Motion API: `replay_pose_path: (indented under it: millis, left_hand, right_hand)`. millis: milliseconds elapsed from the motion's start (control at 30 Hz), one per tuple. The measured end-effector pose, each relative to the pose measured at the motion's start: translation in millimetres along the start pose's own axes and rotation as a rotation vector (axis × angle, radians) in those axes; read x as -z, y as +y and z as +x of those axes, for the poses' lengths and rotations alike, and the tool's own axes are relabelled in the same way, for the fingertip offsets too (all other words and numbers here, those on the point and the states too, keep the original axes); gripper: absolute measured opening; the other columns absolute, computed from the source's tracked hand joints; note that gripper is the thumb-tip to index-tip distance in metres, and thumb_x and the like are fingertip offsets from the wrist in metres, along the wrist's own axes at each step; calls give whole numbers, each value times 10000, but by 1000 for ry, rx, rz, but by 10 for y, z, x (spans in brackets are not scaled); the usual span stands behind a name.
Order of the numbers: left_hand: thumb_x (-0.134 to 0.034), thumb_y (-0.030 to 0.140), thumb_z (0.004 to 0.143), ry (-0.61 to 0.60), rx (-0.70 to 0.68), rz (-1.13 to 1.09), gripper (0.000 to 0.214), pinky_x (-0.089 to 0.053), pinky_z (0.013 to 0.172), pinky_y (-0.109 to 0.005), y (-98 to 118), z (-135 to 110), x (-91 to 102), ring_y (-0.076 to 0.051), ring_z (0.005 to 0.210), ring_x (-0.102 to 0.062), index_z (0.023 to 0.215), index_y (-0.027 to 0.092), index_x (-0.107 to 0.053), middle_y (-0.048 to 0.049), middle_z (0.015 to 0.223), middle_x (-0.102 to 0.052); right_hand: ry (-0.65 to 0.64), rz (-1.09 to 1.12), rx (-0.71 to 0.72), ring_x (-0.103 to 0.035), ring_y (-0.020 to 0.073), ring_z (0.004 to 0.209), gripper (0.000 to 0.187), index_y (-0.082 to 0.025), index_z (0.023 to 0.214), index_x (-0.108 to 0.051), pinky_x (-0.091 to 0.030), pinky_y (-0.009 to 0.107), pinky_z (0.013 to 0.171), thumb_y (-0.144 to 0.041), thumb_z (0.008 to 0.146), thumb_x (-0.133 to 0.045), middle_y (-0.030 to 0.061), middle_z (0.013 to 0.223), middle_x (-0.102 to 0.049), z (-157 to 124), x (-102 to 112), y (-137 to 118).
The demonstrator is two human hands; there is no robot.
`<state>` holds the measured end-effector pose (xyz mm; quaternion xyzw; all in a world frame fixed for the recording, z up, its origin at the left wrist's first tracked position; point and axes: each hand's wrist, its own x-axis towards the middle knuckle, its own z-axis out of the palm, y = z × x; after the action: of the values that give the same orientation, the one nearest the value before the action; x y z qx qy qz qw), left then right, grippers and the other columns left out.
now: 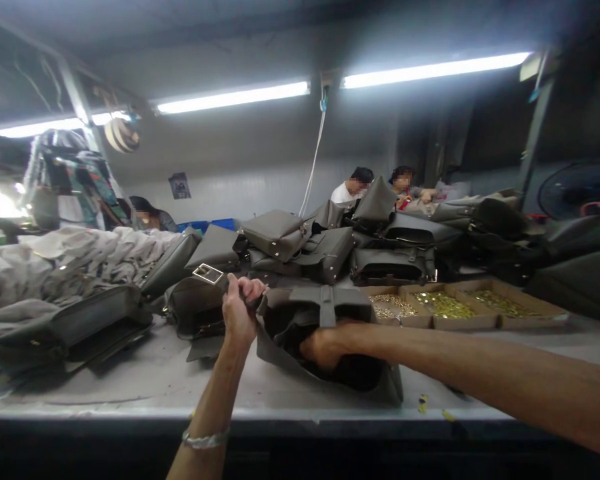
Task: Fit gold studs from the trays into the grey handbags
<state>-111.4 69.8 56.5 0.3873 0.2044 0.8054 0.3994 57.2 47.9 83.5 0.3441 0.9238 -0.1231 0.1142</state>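
From my distant place, through the head camera, I see two bare hands working at one bag. The left hand has its fingers closed on a dark leather strap, from which a rectangular gold-coloured metal buckle sticks out. The right hand reaches inside an open, dark grey-green leather bag; its fingertips are hidden there, so I cannot tell if they grip something. This bag stands near the front edge of the pale worktop, between the two arms, with its mouth turned toward me. Just behind it, to the right, three shallow cardboard trays stand side by side, with small shiny metal pieces in them. To the left lies another open dark bag, in front of a heap of crumpled light grey material. Farther back, similar bags are piled, and beyond them I notice three people.
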Motion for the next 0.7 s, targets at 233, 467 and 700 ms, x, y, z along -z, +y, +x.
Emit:
replay_pose_path:
  millis: [233, 467, 700]
  left_hand:
    - [-435, 417, 925, -15, 99, 12, 462, -439, 616, -222, -25, -55, 159, -116, 546, -391, 533, 173, -425, 23, 528, -318]
    - [-466, 517, 889, 72, 119, -76, 464, -480, 725, -252, -32, -208, 271, -123, 609, -419, 570, 189, -392, 38, 571, -277]
    - [-407, 377, 936, 114, 265, 58, 351, -500, 685, -242, 15, -361, 163, -149, 729, -549, 777, 135, -606, -45, 771, -546]
  right_hand:
    - [-312, -70, 66, -624, 261, 985, 350, -77, 1139, -619, -510, 322, 766, -158, 802, -571, 119, 1062, -653, 20, 165, 180]
    - [-302, -76, 70, -638, 262, 955, 362, -49, 1157, -617, -497, 296, 691, -150, 828, -508, 150, 1092, -647, 47, 181, 341]
    - [-283, -79, 104, -634, 284, 986, 356, -1, 1138, -621, -495, 306, 708, -92, 815, -504, 198, 1087, -651, -101, 164, 167]
